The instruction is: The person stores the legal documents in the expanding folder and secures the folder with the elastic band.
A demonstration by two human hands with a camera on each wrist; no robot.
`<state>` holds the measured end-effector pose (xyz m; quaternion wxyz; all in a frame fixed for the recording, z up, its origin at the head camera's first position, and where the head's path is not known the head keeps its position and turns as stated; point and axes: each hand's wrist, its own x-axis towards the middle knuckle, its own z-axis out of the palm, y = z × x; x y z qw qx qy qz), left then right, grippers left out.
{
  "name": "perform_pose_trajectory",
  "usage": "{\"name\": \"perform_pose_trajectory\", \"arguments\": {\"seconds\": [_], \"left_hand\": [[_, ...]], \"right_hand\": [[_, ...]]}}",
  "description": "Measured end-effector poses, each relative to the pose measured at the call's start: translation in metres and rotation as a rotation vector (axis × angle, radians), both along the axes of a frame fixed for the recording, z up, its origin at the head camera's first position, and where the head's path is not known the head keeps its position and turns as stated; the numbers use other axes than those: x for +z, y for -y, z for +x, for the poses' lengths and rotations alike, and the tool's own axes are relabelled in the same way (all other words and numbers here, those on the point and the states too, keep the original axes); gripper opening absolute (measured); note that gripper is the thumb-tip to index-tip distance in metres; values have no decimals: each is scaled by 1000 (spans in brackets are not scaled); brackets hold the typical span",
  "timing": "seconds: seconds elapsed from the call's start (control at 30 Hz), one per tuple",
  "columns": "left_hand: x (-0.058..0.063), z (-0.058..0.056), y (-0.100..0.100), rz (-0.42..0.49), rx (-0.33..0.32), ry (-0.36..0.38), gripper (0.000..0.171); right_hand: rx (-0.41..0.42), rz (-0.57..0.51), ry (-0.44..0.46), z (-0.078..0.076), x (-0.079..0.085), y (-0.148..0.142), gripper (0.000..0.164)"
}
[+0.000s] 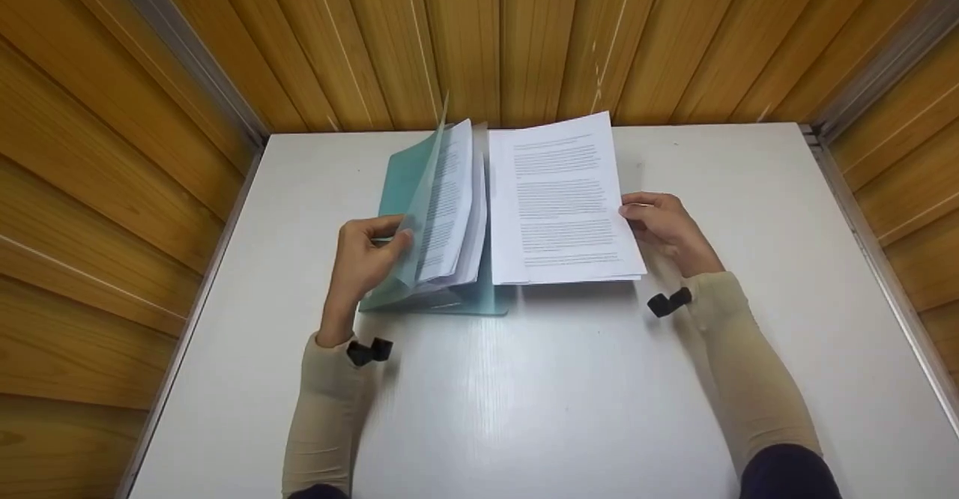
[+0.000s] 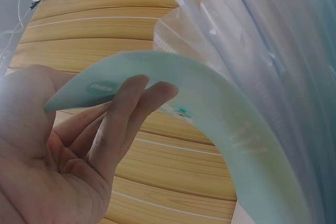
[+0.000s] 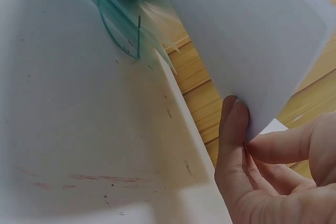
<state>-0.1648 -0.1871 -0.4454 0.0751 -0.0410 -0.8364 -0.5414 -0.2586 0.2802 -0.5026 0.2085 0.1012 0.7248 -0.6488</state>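
A teal display folder (image 1: 408, 169) stands open on the white table, with clear sleeves and printed pages fanned between its covers. My left hand (image 1: 368, 258) grips the left side of the folder between thumb and fingers. In the left wrist view a pale green flap (image 2: 210, 85) bends away from that hand, beside several clear sleeves (image 2: 231, 30). To the right of the folder, my right hand (image 1: 663, 228) pinches the outer edge of printed paper sheets (image 1: 562, 207). The right wrist view shows the blank back of the paper (image 3: 247, 40), between thumb and fingertips.
The white table (image 1: 479, 409) spreads beneath the folder and both forearms. Wood-patterned panels (image 1: 539, 42) rise behind the table and at both sides. A white cable (image 2: 21, 14) hangs at the upper left of the left wrist view.
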Motion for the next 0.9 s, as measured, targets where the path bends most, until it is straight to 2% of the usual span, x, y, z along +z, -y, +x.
{"name": "perform_pose_trajectory", "arguments": {"seconds": [0.23,0.9], "left_hand": [[-1,0,0,-18,1,4,27],[-1,1,-1,-9,0,2,26]], "right_hand": [[-3,48,1,1,-6,0,50],[0,31,-24,-1,-12,16,46]]}}
